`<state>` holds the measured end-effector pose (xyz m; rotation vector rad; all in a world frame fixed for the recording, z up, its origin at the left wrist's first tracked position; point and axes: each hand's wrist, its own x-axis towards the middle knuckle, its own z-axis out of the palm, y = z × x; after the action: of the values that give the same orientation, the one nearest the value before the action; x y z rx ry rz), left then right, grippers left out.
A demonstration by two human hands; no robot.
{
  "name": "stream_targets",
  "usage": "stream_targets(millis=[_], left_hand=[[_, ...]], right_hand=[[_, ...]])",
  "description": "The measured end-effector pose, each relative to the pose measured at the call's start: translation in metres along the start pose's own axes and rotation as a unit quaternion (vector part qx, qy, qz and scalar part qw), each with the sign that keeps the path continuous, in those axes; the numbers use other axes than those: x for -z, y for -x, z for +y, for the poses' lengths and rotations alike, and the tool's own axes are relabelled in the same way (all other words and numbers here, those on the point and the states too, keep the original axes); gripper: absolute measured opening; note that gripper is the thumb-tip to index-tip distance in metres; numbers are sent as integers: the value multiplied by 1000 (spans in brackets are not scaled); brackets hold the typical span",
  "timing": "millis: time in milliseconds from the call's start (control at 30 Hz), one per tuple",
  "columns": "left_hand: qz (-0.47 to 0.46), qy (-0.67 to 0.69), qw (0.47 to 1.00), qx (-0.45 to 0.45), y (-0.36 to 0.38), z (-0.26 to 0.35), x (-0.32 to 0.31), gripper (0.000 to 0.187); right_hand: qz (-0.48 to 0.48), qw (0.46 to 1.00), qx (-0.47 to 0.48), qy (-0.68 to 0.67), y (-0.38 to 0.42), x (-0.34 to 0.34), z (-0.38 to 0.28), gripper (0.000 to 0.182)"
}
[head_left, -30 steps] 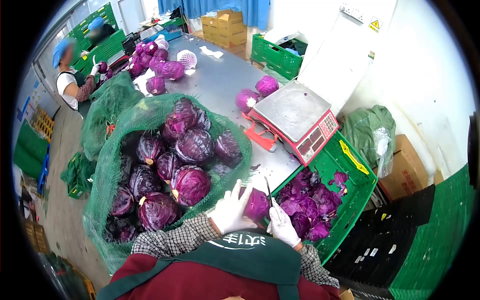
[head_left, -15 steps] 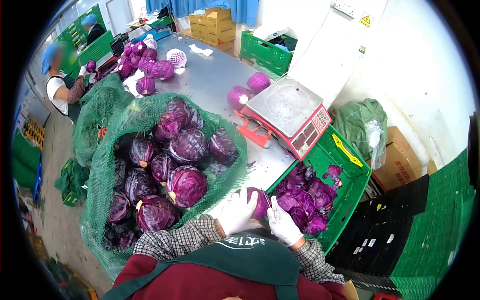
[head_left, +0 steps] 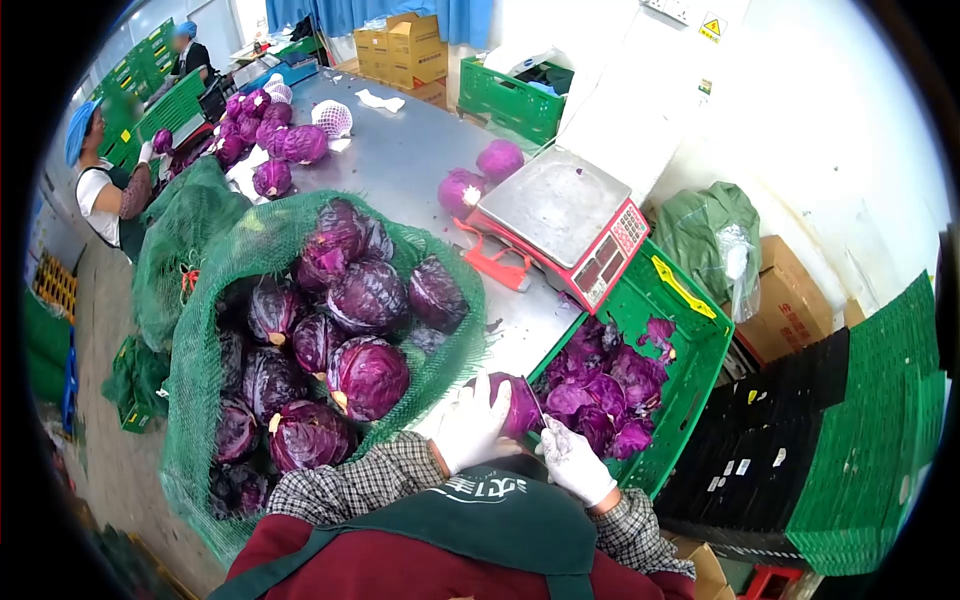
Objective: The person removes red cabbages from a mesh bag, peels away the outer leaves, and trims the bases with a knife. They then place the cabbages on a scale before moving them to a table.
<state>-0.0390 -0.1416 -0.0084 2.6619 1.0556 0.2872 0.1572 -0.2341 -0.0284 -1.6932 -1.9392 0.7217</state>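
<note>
A purple cabbage (head_left: 520, 408) sits in front of my apron, held by my gloved left hand (head_left: 472, 425) with the thumb up along its side. My gloved right hand (head_left: 576, 462) is closed on a small knife (head_left: 541, 409), its thin blade against the cabbage's right side; the handle is hidden in the fingers. To the left, a green mesh sack (head_left: 190, 400) lies open, full of dark purple cabbages (head_left: 368, 378). Right of my hands, a green crate (head_left: 690, 385) holds loose purple cabbage leaves (head_left: 600, 390).
A red scale (head_left: 560, 215) with a metal plate stands on the steel table (head_left: 400, 150), an orange-handled tool (head_left: 495, 265) beside it. Two trimmed cabbages (head_left: 462, 190) lie near the scale. More cabbages (head_left: 300, 145) lie far left, by a co-worker (head_left: 105, 190). Stacked crates (head_left: 870, 430) stand right.
The view has shifted slightly. My right hand has moved a little down and away from the cabbage's side, and the blade shows more clearly. My left hand keeps its hold.
</note>
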Motion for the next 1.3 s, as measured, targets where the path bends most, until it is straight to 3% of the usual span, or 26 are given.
stream_targets(millis=[100, 200, 400, 500, 600, 800, 900, 1000, 1100, 1300], left_hand=[[-1, -10, 1000, -8, 1, 1, -1, 101], [3, -15, 1000, -9, 1, 3, 0, 102], [-1, -7, 1000, -11, 1, 5, 6, 101], [-11, -18, 1000, -15, 1, 6, 7, 100], [-18, -13, 1000, -14, 1, 8, 8, 99], [-21, -18, 1000, -2, 1, 7, 8, 101], [-12, -42, 999, 3, 3, 5, 4, 103], [-37, -1, 999, 34, 2, 0, 0, 105], [-17, -21, 999, 19, 3, 2, -1, 105], [-27, -23, 999, 30, 3, 1, -4, 105]], right_hand=[[-36, 967, 124, 221, 1, 5, -5, 34], [-61, 976, 118, 173, -3, 7, -9, 32], [-7, 970, 149, 192, -4, -2, -7, 26], [11, 979, 154, 136, -6, -1, -11, 15], [-17, 970, 140, 196, 0, -5, -10, 25], [-59, 984, 87, 143, 4, -1, -23, 30], [-18, 976, 124, 179, 12, -10, -15, 33], [84, 964, 178, 178, 14, -11, -18, 14], [0, 971, 135, 195, 24, -3, -26, 31], [-22, 970, 119, 211, 47, 7, -28, 21]])
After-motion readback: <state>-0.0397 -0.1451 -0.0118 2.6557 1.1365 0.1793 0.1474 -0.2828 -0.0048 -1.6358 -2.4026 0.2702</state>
